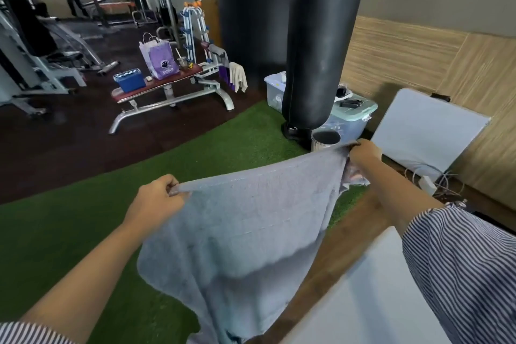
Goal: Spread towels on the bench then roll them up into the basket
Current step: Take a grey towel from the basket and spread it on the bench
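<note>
Fingers curled tight, left hand (156, 198) and right hand (364, 152) each pinching top corner of grey towel (251, 226), stretched mid-air over green turf (83, 232). Bench (156, 86) well beyond on dark floor; punching bag (318, 36) hangs ahead.
</note>
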